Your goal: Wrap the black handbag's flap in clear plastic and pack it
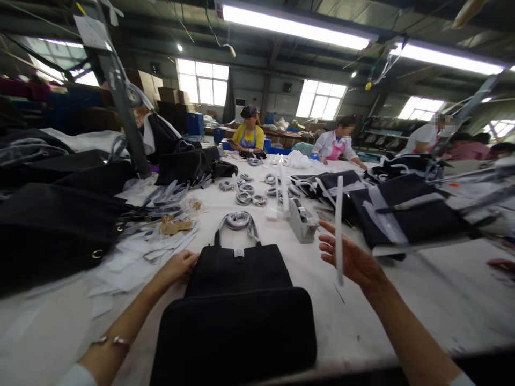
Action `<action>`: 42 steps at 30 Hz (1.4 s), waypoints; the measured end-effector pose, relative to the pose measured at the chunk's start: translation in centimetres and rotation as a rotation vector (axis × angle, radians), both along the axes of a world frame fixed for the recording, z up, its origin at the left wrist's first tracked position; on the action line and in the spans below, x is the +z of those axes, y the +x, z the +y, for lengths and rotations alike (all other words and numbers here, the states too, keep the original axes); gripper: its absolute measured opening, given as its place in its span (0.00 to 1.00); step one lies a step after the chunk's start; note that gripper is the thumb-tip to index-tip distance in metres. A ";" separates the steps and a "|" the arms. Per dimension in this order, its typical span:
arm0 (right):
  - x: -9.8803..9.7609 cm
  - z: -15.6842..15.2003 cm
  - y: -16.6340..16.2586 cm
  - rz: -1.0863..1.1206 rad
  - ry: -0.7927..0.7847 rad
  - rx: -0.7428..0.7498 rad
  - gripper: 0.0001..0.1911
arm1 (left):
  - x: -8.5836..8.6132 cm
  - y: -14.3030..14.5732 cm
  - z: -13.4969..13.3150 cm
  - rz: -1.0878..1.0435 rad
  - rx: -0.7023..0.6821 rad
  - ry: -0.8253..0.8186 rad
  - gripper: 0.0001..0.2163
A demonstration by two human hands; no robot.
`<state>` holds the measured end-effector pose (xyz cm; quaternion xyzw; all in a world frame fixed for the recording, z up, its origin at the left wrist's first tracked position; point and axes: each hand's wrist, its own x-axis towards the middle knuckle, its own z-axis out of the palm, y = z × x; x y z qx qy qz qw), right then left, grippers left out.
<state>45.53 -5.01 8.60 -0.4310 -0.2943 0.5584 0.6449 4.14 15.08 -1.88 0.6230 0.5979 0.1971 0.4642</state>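
Note:
A black handbag [241, 268] lies on the white table in front of me, its front flap part toward me. Its handle stands up at the far end, and a coiled, plastic-wrapped strap [237, 220] lies inside the loop. A small white wrap covers the clasp [238, 253]. My left hand [183, 266] is closed at the bag's left edge, fingertips partly hidden. To the right of the bag, my right hand [354, 260] is raised with a narrow white strip [339, 230] upright against its palm side; its fingers extend past the strip and the thumb is hidden.
A grey tape dispenser [302, 222] stands beyond the bag, near several coiled straps [243, 198]. Paper sheets and tags [140, 257] lie at left. Black bags [406, 209] are piled on both sides. Co-workers [248, 131] are across the table.

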 end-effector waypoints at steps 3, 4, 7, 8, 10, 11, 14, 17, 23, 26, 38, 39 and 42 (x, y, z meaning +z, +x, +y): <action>-1.3 -0.5 -1.0 -0.023 -0.029 -0.090 0.22 | 3.8 1.0 0.8 0.154 -0.076 0.305 0.15; -1.8 -0.3 -1.2 -0.025 -0.032 -0.121 0.21 | 5.1 2.1 0.7 0.233 -0.158 0.447 0.13; -3.6 0.8 -1.1 -0.020 -0.015 -0.270 0.21 | 7.7 7.7 -0.9 0.302 -0.488 0.645 0.09; -4.3 1.2 -0.9 -0.024 -0.018 -0.334 0.22 | 8.0 10.0 -1.7 0.285 -0.632 0.681 0.09; -6.0 2.1 -0.3 -0.037 -0.048 -0.438 0.22 | 7.8 14.7 -3.4 0.298 -0.949 0.722 0.11; -6.9 2.4 0.0 -0.040 -0.067 -0.469 0.22 | 7.4 16.8 -4.1 0.337 -1.074 0.721 0.13; -9.7 3.1 0.4 -0.057 -0.107 -0.499 0.22 | 5.8 21.3 -5.0 0.469 -1.292 0.742 0.19; -11.7 3.4 0.1 -0.098 -0.151 -0.463 0.21 | 4.6 23.2 -4.7 0.612 -1.385 0.787 0.19; -12.9 4.9 -1.0 -0.175 -0.222 -0.341 0.18 | 4.3 23.2 -4.0 0.701 -1.348 0.845 0.11; -12.7 5.8 -2.0 -0.196 -0.251 -0.238 0.17 | 4.4 22.5 -4.2 0.696 -1.320 0.856 0.12; -12.3 6.3 -2.5 -0.451 -0.499 0.758 0.07 | 4.7 22.0 -3.6 0.626 -1.193 0.779 0.05; -12.2 6.6 -2.4 -0.468 -0.511 0.826 0.07 | 4.7 22.0 -3.7 0.615 -1.194 0.774 0.05; -11.1 7.7 -1.9 -0.508 -0.528 1.021 0.05 | 4.8 21.9 -3.6 0.605 -1.180 0.756 0.05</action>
